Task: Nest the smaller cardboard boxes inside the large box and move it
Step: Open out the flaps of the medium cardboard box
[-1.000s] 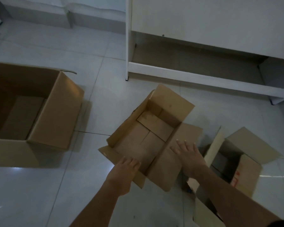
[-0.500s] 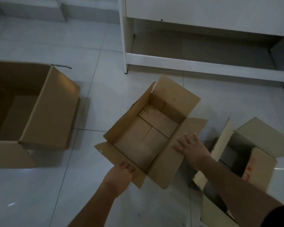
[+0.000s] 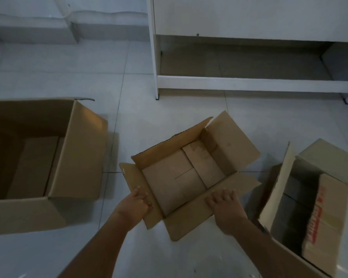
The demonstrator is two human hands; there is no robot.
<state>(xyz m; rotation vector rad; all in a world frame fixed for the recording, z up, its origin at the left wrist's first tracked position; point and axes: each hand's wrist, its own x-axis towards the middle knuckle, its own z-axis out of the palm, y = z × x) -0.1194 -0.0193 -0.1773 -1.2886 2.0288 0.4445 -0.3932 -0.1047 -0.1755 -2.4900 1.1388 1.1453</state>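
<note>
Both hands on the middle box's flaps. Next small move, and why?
Probably lift the middle box and carry it left toward the large box. The left hand and right hand already rest on its near flaps, it looks empty, and the large box stands open.

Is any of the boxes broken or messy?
Not really broken. The large box has a torn strip curling off its far corner, and the middle box sits crooked to the floor tiles, flaps splayed. The right box looks fine.
</note>
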